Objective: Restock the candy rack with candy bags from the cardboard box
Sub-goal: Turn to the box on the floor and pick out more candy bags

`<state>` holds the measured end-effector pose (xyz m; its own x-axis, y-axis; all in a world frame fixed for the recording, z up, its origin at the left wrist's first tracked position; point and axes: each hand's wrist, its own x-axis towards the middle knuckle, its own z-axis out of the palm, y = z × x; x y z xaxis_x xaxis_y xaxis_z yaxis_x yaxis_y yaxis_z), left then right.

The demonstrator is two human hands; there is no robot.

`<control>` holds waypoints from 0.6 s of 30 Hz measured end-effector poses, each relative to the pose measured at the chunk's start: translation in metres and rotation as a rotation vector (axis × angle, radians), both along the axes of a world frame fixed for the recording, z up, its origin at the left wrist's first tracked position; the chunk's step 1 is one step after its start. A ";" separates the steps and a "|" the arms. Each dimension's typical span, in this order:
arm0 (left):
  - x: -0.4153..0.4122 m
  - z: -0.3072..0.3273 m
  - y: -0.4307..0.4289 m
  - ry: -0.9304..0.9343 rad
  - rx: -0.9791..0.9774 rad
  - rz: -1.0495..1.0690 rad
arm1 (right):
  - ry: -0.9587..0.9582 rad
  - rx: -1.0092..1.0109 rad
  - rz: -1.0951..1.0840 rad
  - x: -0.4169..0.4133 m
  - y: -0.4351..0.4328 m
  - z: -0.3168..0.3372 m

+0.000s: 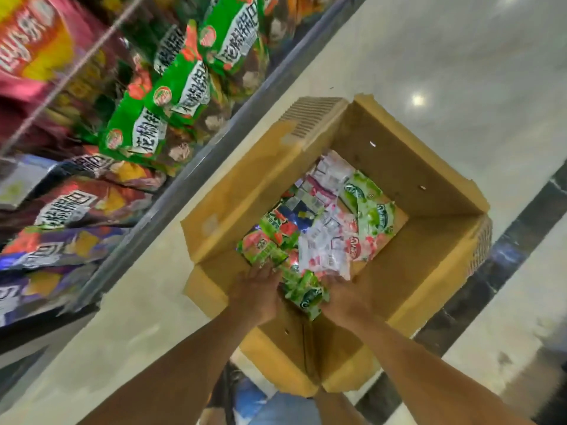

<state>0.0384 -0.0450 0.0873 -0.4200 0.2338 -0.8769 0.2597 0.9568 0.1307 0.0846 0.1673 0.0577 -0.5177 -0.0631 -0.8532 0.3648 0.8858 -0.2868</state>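
Left hand (257, 289), right hand (345, 299) holding crumpled green candy bag (305, 291), cardboard box (399, 167)

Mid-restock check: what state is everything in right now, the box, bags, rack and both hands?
Box: on the floor, flaps open, partly filled.
Loose bags: jumbled on the box bottom.
Green bag: crumpled, raised between the hands.
Left hand: in the box, against the green bag; grip hidden.
Right hand: holds the green bag.
Rack: stocked with hanging bags, blurred.
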 end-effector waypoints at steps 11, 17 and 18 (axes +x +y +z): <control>-0.052 -0.126 0.003 -0.064 0.098 1.026 | -0.021 -0.009 0.187 0.002 -0.019 -0.087; -0.082 -0.146 0.020 -0.231 0.268 1.794 | -0.021 0.008 0.244 0.001 -0.015 -0.102; -0.083 -0.147 0.021 -0.235 0.251 1.818 | -0.019 0.009 0.246 0.001 -0.016 -0.102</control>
